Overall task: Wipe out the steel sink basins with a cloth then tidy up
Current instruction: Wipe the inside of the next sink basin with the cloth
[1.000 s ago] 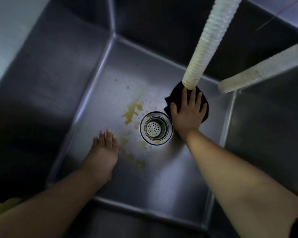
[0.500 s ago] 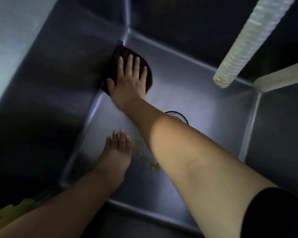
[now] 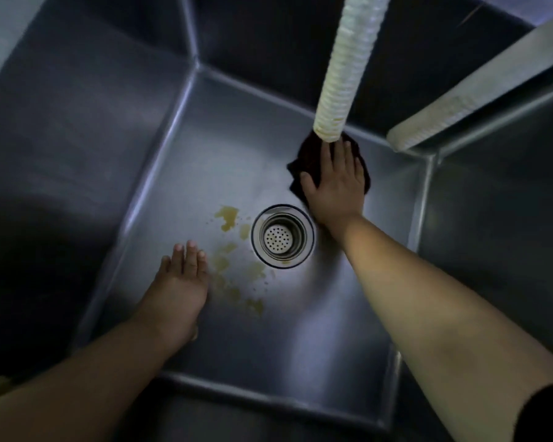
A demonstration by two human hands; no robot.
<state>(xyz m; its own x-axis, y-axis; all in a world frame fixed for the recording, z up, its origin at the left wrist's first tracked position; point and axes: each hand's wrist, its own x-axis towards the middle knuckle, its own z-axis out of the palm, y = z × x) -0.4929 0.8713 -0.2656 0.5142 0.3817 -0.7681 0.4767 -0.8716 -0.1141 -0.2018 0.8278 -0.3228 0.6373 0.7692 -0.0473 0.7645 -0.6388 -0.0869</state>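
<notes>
A: What are the fingers doing?

B: The right hand [image 3: 334, 186] lies flat, fingers straight and a little spread, pressing the cloth [image 3: 304, 154] onto the basin [image 3: 300, 330] floor. The left hand [image 3: 178, 288] rests palm-down on the floor too, fingers straight and close together, holding nothing.

A: Where exactly is the cloth?

B: At the far right of the floor, near the back wall, just beyond the drain [image 3: 282, 236] and under the tip of the hose [image 3: 348, 68]. It is dark and bunched, so I cannot tell a long axis.

A: And the surface?

B: Dull steel, dimly lit. Yellow stains [image 3: 233, 250] lie between the left hand and the drain. A second hose [image 3: 479, 94] crosses the right corner.
</notes>
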